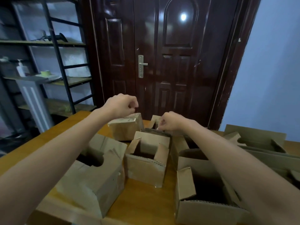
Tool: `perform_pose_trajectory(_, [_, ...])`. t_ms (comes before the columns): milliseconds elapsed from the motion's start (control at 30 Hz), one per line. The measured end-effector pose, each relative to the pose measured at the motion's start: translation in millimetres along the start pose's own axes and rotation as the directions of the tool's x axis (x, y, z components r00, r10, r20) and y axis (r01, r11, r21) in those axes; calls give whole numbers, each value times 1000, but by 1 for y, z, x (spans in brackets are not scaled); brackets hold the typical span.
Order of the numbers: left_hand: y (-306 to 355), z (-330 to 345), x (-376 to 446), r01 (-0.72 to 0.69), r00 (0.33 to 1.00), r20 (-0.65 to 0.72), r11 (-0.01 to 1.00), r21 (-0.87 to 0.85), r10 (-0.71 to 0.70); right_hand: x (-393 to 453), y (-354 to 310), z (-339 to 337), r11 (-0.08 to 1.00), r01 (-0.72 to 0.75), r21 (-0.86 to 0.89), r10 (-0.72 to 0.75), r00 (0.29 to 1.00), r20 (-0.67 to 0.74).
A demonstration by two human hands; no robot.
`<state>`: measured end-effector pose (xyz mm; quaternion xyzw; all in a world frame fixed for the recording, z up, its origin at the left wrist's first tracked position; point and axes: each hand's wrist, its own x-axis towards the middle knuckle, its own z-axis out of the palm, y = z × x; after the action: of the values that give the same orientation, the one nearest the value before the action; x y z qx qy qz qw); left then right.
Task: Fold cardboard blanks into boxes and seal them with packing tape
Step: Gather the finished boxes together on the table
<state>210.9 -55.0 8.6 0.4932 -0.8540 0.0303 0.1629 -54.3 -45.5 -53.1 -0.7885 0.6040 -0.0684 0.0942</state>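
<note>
Orange wooden table [142, 200] crowded with cardboard boxes [146, 161], dark door [162, 54], metal shelving [53, 46], both hands' grip curled, contents unclear

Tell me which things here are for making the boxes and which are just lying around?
For the job:
- taped box
- open box
- big box
- left hand
- right hand, fingers curled at a flap edge

Just lying about:
- pump bottle
- green roll
- shelves
- door
</note>
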Motion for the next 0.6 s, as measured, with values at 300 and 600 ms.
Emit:
perform_pose_trajectory(300, [-16,69,63,-28,839,535,973,230,-102,14,-6,9,994,108,-22,-107,994,17])
perform_pose_trajectory(600, [-27,38,77,80,896,415,977,200,-159,19,-6,8,987,21,159,-19,1000,-9])
